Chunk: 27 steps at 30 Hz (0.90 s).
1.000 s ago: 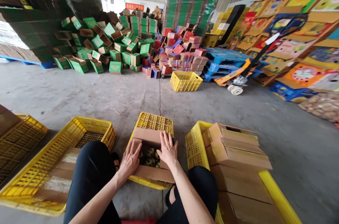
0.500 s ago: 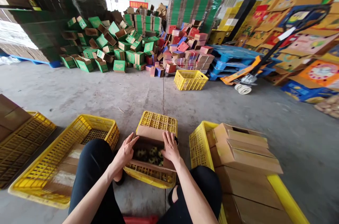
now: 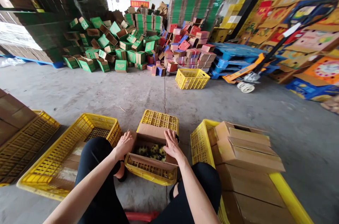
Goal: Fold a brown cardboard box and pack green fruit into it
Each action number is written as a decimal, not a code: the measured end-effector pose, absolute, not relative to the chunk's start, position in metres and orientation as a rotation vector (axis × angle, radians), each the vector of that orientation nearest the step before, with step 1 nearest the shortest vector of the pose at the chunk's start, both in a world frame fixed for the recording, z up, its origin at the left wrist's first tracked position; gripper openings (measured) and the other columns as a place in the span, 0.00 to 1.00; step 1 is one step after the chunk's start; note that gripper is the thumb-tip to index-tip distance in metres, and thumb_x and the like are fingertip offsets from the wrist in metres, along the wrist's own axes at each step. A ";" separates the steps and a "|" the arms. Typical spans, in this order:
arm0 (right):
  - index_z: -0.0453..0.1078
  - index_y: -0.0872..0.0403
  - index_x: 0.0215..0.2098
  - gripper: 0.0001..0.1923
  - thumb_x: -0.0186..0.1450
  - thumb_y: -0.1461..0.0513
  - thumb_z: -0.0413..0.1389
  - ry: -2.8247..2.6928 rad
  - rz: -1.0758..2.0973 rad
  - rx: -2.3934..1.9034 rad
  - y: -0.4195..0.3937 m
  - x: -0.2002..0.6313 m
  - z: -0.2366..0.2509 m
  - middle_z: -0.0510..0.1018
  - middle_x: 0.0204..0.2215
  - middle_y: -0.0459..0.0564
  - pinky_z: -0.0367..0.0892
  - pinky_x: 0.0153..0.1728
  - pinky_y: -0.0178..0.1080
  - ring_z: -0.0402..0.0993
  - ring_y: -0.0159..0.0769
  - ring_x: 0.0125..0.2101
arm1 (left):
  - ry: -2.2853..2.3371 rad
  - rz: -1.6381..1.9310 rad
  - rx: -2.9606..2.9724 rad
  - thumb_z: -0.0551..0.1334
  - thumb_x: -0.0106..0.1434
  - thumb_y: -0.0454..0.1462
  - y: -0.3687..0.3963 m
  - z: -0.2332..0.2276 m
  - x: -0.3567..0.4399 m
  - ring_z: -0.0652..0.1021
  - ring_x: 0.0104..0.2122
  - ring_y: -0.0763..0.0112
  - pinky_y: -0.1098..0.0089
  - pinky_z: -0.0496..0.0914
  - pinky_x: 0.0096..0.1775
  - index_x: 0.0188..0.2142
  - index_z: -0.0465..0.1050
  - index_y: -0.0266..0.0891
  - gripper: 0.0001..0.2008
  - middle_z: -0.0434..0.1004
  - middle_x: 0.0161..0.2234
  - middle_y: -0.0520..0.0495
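An open cardboard box (image 3: 155, 131) sits on a yellow plastic crate (image 3: 150, 174) between my knees, its far flap leaning back. Inside the box lie several small round yellow-green and dark pieces (image 3: 151, 150), too small to name for sure. My left hand (image 3: 125, 144) is at the box's left edge, its fingers bent over the cardboard and partly hidden. On the right edge rests my right hand (image 3: 173, 144), its fingers spread along the cardboard and its thumb towards the inside.
To my right, a yellow crate (image 3: 198, 144) holds closed cardboard boxes (image 3: 251, 167). Another yellow crate (image 3: 106, 121) with boxes stands left, and a further one (image 3: 31, 139) beyond it. Ahead are a yellow crate (image 3: 192, 79), a pallet jack (image 3: 249, 76), blue pallets (image 3: 235, 53) and heaped green cartons (image 3: 120, 66).
My left hand has shifted slightly left, from stretched fingers to bent ones at the box's edge. My right hand stays on the right edge. The view has shifted a little.
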State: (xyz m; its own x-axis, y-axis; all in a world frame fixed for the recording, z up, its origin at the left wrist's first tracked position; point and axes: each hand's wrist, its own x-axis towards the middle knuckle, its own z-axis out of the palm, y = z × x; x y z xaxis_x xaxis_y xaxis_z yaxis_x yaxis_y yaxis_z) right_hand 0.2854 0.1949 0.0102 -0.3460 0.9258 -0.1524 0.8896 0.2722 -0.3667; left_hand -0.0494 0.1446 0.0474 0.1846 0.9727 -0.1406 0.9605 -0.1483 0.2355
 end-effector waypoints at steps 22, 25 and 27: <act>0.63 0.55 0.74 0.36 0.72 0.74 0.38 -2.515 0.261 -1.614 0.133 0.365 0.024 0.66 0.73 0.55 0.54 0.75 0.57 0.56 0.45 0.75 | 1.704 0.168 2.350 0.68 0.48 0.73 0.091 -0.023 -0.028 0.46 0.76 0.27 0.39 0.45 0.71 0.78 0.49 0.41 0.70 0.44 0.78 0.29; 0.49 0.52 0.80 0.39 0.72 0.74 0.38 -2.492 0.230 -1.562 0.118 0.343 0.018 0.60 0.76 0.51 0.56 0.75 0.47 0.57 0.41 0.74 | 1.699 0.185 2.395 0.68 0.45 0.75 0.088 -0.020 -0.027 0.46 0.76 0.27 0.38 0.43 0.71 0.79 0.48 0.40 0.73 0.43 0.78 0.28; 0.39 0.51 0.81 0.38 0.75 0.69 0.41 -2.444 0.204 -1.612 0.113 0.328 0.018 0.52 0.78 0.50 0.55 0.75 0.48 0.52 0.44 0.76 | 1.702 0.198 2.419 0.66 0.45 0.76 0.085 -0.017 -0.025 0.46 0.76 0.28 0.39 0.42 0.71 0.79 0.48 0.39 0.73 0.43 0.78 0.28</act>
State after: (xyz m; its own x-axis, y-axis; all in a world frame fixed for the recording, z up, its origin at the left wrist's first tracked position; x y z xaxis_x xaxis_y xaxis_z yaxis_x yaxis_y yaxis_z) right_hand 0.3283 0.1126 0.0183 -0.3820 0.9192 0.0951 0.8907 0.3937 -0.2273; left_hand -0.0252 0.0852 -0.0173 0.3373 0.9414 0.0068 0.9179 -0.3304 0.2197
